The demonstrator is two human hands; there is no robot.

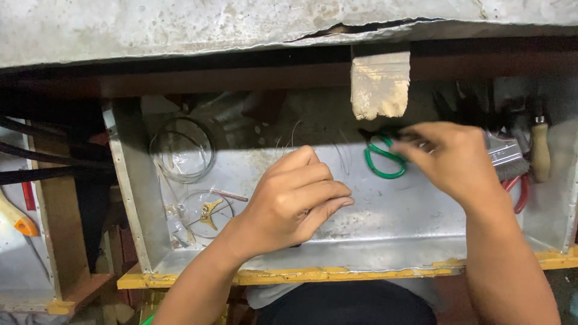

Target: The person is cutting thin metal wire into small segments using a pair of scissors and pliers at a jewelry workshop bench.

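My left hand hovers over the middle of a shallow metal tray, fingers curled, pinching a thin wire that is barely visible at the fingertips. My right hand reaches toward the back right of the tray, its fingers on the green-handled scissors lying there. Thin loose wires stick up behind my left hand.
Coils of wire in clear bags and a small brass piece lie at the tray's left. A wire brush, a wooden-handled tool and red-handled pliers crowd the right end. A concrete slab overhangs the back.
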